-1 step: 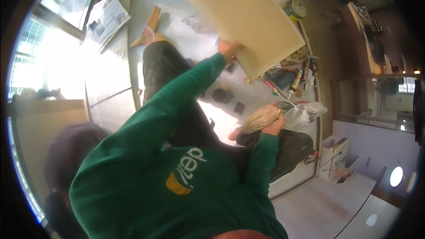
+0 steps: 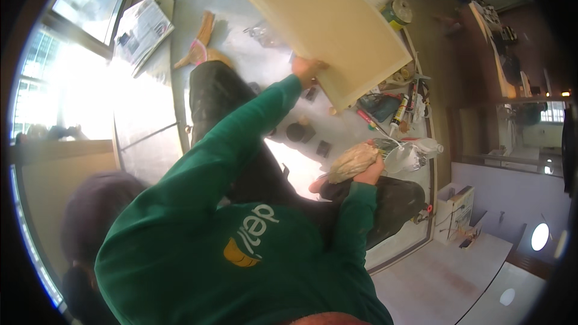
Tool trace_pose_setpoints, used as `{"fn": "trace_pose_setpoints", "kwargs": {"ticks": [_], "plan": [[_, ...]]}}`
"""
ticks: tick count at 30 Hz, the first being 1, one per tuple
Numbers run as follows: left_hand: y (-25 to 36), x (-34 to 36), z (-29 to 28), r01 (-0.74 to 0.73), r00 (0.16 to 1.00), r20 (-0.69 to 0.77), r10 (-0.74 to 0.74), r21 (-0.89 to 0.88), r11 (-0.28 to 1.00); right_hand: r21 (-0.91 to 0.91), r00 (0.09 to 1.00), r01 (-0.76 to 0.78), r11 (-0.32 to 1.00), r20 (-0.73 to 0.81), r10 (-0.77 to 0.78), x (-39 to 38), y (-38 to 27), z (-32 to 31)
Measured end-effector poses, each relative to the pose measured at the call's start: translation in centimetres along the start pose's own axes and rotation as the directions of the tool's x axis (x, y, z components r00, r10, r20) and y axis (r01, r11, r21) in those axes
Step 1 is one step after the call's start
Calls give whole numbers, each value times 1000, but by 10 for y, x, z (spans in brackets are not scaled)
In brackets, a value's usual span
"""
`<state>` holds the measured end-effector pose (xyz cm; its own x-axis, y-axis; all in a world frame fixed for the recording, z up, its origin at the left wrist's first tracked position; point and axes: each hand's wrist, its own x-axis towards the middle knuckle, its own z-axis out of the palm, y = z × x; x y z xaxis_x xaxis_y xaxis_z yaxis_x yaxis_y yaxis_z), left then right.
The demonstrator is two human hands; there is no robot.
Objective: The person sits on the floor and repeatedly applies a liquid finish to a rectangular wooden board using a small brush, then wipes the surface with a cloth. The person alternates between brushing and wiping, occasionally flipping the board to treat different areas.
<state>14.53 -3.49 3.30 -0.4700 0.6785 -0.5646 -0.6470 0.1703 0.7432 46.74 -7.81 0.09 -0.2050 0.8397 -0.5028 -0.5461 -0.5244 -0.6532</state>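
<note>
A large flat beige panel with a paler border is tilted up on the far side of the work surface. My left hand grips it by its near left edge, with the fingers closed on that edge. Nearer to me on the right, my right hand is closed round a crumpled beige cloth, close above my bent leg. Just past that hand lie a white plastic bottle and a crumpled silvery-white wrapping. Small dark blocks rest on the pale surface between my arms.
A sealant tube, a red-handled tool and other tools crowd the right side. Rolls stand beyond the panel. Newspapers lie at the far left, by the window. Another person's dark cap is close at my left.
Both hands keep their hold on the panel and the cloth. The whole view has shifted slightly, with most things now a little farther left.
</note>
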Motion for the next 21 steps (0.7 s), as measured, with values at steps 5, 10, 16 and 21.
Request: {"fn": "trace_pose_setpoints", "kwargs": {"ticks": [5,10,16,21], "plan": [[0,11,-18,-13,991,133,-1,98,995,-35,999,-6,999,-31,5,8,11,-1],[17,16,-47,-90,976,217,26,290,953,7,1000,-30,1000,0,30,15,-3,13],[23,18,-52,-71,973,231,3,287,955,67,1000,-13,998,25,12,53,-58,55],[32,51,-90,14,945,318,-71,179,984,-212,991,111,971,90,-94,152,-144,94]]}}
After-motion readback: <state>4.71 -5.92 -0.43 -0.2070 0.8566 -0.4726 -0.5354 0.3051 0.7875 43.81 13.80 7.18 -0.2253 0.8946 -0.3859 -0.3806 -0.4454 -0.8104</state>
